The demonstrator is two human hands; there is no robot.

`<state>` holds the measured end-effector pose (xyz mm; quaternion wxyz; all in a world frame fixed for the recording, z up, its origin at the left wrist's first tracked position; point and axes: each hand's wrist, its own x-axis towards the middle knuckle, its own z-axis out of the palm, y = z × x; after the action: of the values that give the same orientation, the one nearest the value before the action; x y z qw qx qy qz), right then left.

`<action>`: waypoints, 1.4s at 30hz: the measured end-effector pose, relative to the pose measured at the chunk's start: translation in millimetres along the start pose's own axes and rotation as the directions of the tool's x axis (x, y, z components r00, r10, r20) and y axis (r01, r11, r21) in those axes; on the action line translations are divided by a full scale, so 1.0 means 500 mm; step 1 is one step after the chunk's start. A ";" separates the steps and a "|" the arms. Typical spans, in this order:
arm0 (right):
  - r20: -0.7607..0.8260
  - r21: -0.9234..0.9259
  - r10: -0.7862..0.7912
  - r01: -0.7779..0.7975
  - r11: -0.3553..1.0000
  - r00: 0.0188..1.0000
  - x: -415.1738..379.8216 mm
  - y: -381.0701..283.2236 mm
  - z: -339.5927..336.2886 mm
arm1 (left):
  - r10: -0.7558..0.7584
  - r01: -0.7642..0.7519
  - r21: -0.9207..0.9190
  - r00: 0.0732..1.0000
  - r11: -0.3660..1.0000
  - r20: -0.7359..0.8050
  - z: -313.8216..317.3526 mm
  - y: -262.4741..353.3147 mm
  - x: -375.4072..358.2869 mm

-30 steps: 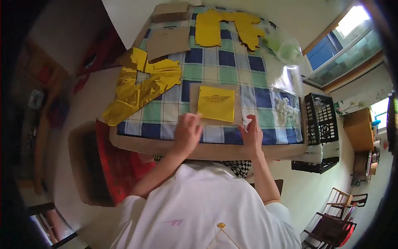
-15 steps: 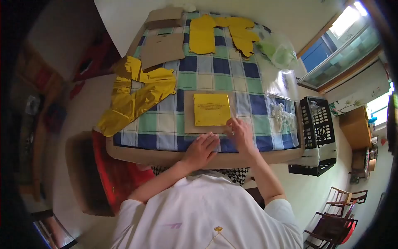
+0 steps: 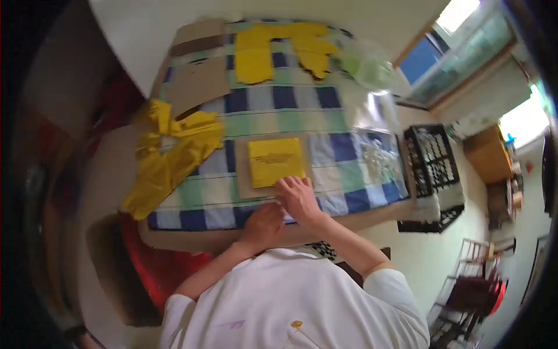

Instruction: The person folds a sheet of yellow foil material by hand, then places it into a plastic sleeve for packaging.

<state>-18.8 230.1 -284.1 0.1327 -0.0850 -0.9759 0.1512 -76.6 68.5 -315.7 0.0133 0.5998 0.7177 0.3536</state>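
A flat, square yellow foil packet (image 3: 276, 161) with printed lines lies on a piece of brown cardboard (image 3: 244, 174) near the table's front edge. My right hand (image 3: 300, 199) is over the lower right edge of the packet and the cardboard, fingers bent and drawn together. Just below it my left hand (image 3: 263, 225) is curled at the table edge, its fingertips close under my right hand. Motion blur and the fingers themselves hide whatever may be between them. Left of the packet spreads a crumpled yellow foil sheet (image 3: 195, 142), shaped like a flat balloon.
More flat yellow foil shapes (image 3: 254, 55) and brown cardboard sheets (image 3: 200, 84) lie farther back on the checked tablecloth (image 3: 264, 104). On the right are clear plastic with small white pieces (image 3: 381, 160) and a greenish plastic bag (image 3: 369, 67). A black crate (image 3: 431, 157) stands beside the table.
My right hand has moved left along the packet's lower edge. The left hand, flat before, has curled and come in under it. The view has shifted, and the packet looks otherwise unmoved.
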 end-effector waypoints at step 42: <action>0.027 0.226 0.366 -0.362 0.904 0.930 -0.105 0.112 -0.087 | 0.028 -0.022 0.081 0.997 0.996 -0.072 -0.018 -0.022 0.062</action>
<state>50.4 283.6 -274.2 0.1187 -0.2510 -0.9180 0.2832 -98.7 90.8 -301.8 -0.0416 0.5954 0.7238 0.3462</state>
